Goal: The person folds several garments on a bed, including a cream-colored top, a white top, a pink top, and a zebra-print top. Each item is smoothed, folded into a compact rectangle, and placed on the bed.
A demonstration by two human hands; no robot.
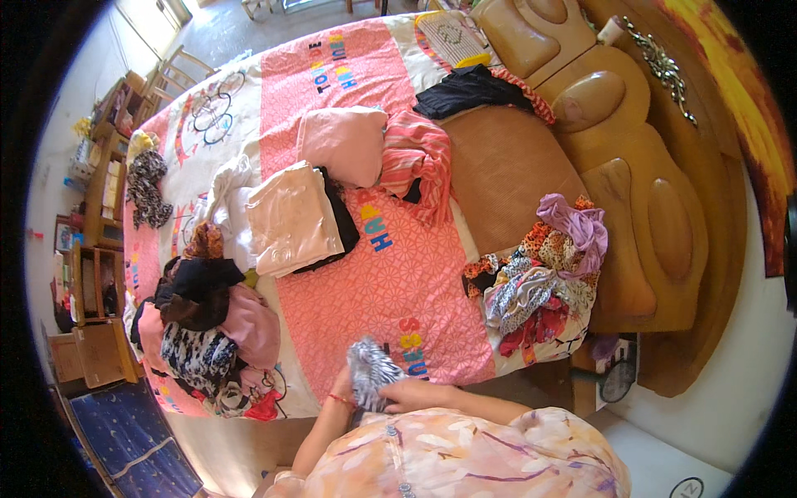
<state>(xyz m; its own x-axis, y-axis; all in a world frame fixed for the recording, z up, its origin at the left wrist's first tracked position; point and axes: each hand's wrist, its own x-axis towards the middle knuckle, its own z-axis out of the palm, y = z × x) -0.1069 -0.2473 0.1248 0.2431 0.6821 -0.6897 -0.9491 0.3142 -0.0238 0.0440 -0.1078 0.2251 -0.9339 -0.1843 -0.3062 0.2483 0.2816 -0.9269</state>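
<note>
Close to my body, at the bed's near edge, I hold a bunched black-and-white striped cloth (374, 368) that looks like a garment. My right hand (408, 395) grips its right side with curled fingers. On the other side my left hand (343, 387), with a red string at the wrist, holds it too, its fingers partly hidden by the fabric. Beneath lies a coral and white patterned bedsheet (332, 307). Further in sit a stack of folded pale pink cloth (292, 217), a pink pillow (342, 145) and a striped coral cloth (419, 162).
To the left is a heap of mixed clothes (199, 332); another pile (540, 282) lies at the right. A black cloth (473, 91) rests near the wooden headboard (614, 166). Along the left wall stand shelves (104, 199) and a cardboard box (100, 357).
</note>
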